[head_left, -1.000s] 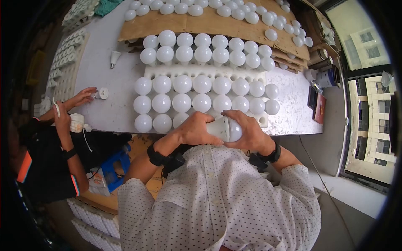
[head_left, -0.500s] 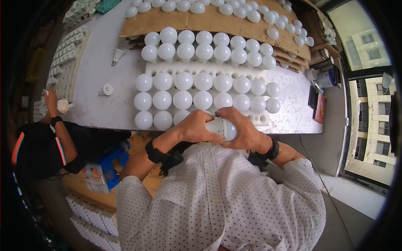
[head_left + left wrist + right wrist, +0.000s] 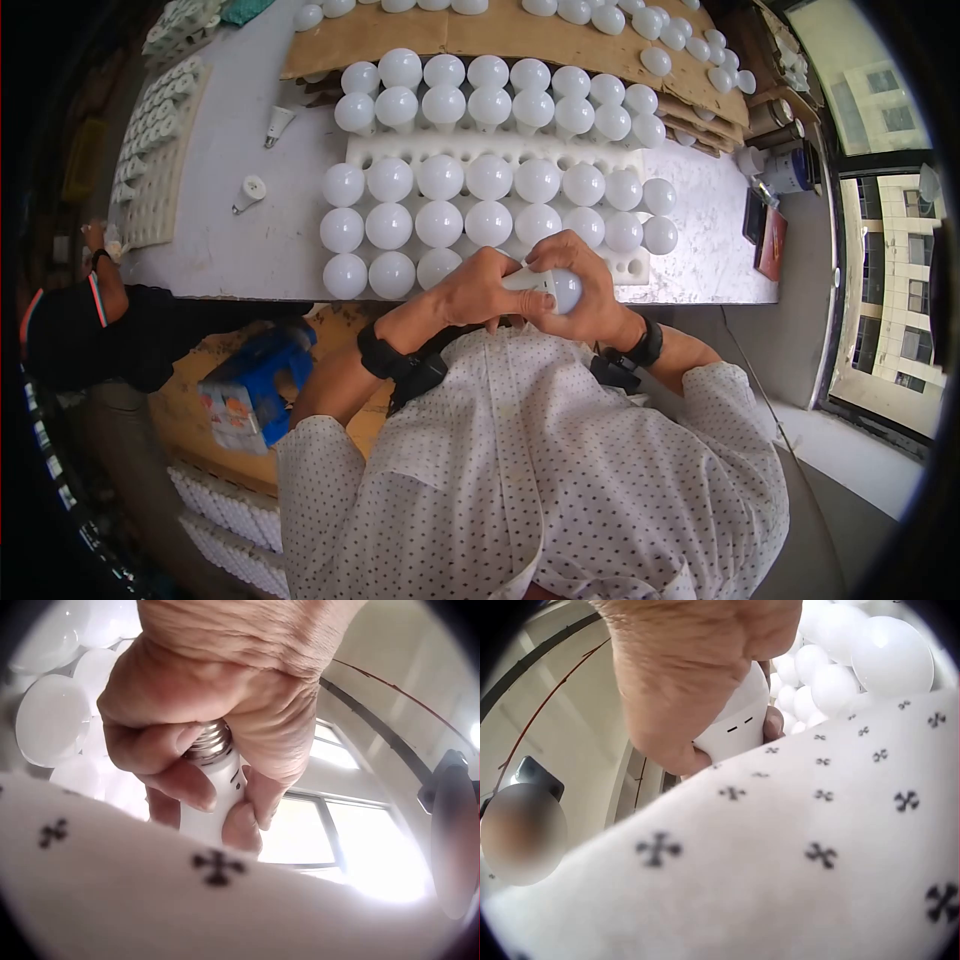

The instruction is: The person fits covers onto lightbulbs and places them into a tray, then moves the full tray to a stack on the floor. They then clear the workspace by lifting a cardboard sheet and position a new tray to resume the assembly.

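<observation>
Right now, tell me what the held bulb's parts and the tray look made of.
Bulb: dome is matte, milky white, probably frosted plastic; its screw cap is shiny, ridged, silver metal; the body is smooth white plastic by its look. Tray: dull white with punched holes, likely foam or moulded plastic.

We wear a white, thin-fabric shirt printed all over with small dark marks. From above they read as dots; close up in the wrist views they are little dark crosses. A straight seam runs down the middle of the shirt. Its wide left sleeve and wide right sleeve leave our forearms bare. A black left wrist band and a black right wrist band each carry a boxy black mount, the left mount and the right mount. Our left hand and right hand are bare.
</observation>
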The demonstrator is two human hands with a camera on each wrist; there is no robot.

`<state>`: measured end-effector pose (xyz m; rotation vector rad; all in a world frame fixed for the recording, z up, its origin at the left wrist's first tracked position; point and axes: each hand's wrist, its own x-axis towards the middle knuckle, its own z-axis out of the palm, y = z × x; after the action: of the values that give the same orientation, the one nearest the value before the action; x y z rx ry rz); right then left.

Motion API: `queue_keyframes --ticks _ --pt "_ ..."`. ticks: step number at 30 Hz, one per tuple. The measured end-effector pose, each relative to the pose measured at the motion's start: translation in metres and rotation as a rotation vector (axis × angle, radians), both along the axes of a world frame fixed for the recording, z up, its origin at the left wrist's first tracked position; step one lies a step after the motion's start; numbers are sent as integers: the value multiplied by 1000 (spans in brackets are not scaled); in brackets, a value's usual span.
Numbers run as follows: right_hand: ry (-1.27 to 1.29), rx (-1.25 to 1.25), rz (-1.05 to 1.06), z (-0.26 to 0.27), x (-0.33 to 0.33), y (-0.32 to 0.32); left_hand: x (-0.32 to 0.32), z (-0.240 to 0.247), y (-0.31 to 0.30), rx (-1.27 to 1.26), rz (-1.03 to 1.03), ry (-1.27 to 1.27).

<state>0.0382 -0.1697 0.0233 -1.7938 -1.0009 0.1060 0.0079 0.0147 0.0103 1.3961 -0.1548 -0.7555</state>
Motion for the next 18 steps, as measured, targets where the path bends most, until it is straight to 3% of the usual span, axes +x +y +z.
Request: queue_keyframes --ticks 1,3,5,7,9,11,14,16,18 --pt "-4 -2 -6 0 2 0 2 -4 1 -2 -6 -4" --pt "246 -75 -86 6 1 1 5 -13 3 -39 -23 243" --pt "265 -116 -25 10 9 -8 12 -12 4 -76 -52 238" --pt "451 -147 -213 27 13 -19 14 -1 12 -115 -77 231" --pt "373 -47 -489 22 20 -50 8 13 31 121 199 -127" --pt "241 -173 -636 24 14 -72 0 15 67 38 358 -234" --pt "15 -394 -562 2 -2 -86 -6 -2 129 -89 528 -208" --pt "-135 -484 -489 -21 -8 -77 -6 -13 169 -36 892 -158" --pt "-139 -516 -485 -47 -14 -69 -2 -35 210 170 1067 -172"
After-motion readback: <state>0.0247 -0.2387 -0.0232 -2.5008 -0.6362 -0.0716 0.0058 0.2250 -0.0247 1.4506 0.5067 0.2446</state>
